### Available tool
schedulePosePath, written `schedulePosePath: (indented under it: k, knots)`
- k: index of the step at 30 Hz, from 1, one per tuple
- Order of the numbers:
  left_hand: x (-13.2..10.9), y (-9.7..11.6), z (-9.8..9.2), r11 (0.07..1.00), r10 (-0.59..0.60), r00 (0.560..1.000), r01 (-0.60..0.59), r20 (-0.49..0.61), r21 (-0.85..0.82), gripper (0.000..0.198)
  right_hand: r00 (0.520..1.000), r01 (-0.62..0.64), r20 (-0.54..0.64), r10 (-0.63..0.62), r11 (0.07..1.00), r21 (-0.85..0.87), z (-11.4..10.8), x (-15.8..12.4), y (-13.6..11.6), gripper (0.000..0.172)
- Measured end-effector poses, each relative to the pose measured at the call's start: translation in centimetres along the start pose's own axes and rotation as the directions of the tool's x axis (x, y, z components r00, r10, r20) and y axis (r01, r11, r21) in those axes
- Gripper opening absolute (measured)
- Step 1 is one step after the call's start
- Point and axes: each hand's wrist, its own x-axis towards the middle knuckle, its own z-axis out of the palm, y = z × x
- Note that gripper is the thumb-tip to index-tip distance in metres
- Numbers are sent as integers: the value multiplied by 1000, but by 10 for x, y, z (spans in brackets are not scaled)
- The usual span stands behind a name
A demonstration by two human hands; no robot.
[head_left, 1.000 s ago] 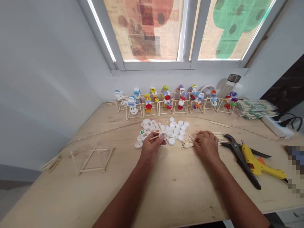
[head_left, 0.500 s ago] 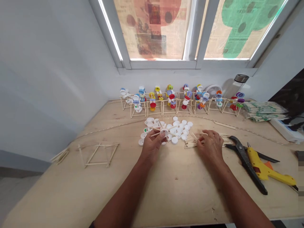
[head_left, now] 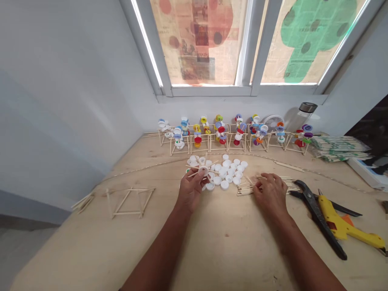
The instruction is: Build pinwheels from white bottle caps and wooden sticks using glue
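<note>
My left hand [head_left: 190, 190] is closed on a white bottle cap [head_left: 203, 171] with thin wooden sticks poking out all round it like spokes. Just behind it spreads a heap of loose white bottle caps [head_left: 224, 184], some with the hollow side up. On the right, my right hand [head_left: 270, 193] rests over a pile of wooden sticks [head_left: 244, 190]. Its thumb and fingertips are pinched round one wooden stick [head_left: 249, 180], which slants up to the left; the other end is hidden by the hand.
A square stick frame [head_left: 127, 213] stands at left, near loose sticks [head_left: 83, 203]. Stick stands with coloured cap wheels [head_left: 221, 130] line the back, before a small fan [head_left: 273, 122] and a bottle [head_left: 304, 113]. Black-handled cutters [head_left: 321, 222] and a yellow glue gun [head_left: 336, 220] lie right.
The cap with its spokes has tilted in my left hand and moved slightly left. My right hand stays at the stick pile with little movement. The whole view has shifted a little.
</note>
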Motion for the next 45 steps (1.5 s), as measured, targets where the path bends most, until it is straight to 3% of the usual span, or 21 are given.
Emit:
schedulePosePath:
  k: [9,27,35,45]
  knots:
    - [1,0,-1,1000,-20,1000,20,-4,-18,31,998,7,-64,-7,1000,13,1,0,1,15]
    - [3,4,-6,999,-31,999,30,-37,-29,30,997,73,-31,-72,997,14,8,-3,-3,14]
    - [3,7,-6,1000,-21,1000,21,-23,-16,24,998,18,-65,-14,998,53,1,-1,-2,15]
    - [3,9,-5,1000,-17,999,17,-44,-4,23,1000,20,21,-20,1000,10,-2,-1,-3,18]
